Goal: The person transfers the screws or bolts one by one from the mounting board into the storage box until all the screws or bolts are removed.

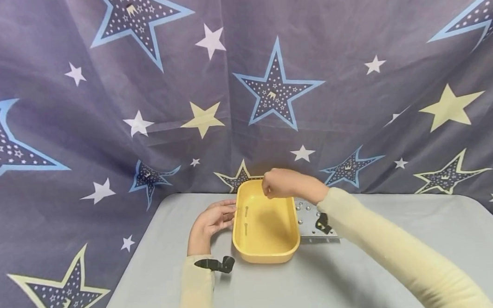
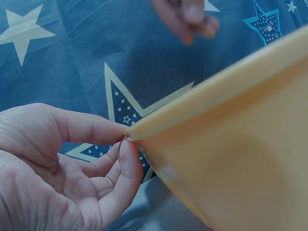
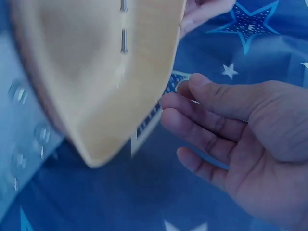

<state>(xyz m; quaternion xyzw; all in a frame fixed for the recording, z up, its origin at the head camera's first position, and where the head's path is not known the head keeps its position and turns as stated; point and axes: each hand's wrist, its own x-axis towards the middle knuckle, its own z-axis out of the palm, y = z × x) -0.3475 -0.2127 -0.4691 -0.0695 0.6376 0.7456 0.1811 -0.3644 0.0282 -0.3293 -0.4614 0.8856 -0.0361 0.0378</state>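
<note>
A yellow plastic tray [image 1: 268, 256] sits on the table, with two small metal screws [image 1: 246, 229] lying lengthwise near its left side. At that side, my left hand [image 1: 214, 219] pinches the rim between thumb and index finger; the left wrist view shows the fingertips meeting at the tray's corner [image 2: 159, 122]. Above the far right part of the tray hovers my right hand [image 1: 285, 183]. Its fingers are loosely bent, the thumb [image 3: 199, 79] close to the index finger, and nothing shows between them in the right wrist view.
Right of the tray, partly behind the right forearm, lies a silver metal plate [image 1: 306, 227] with several round shiny studs. A grey table [image 1: 402, 248] carries everything. A dark cloth with stars [image 1: 332, 121] hangs right behind the table's back edge.
</note>
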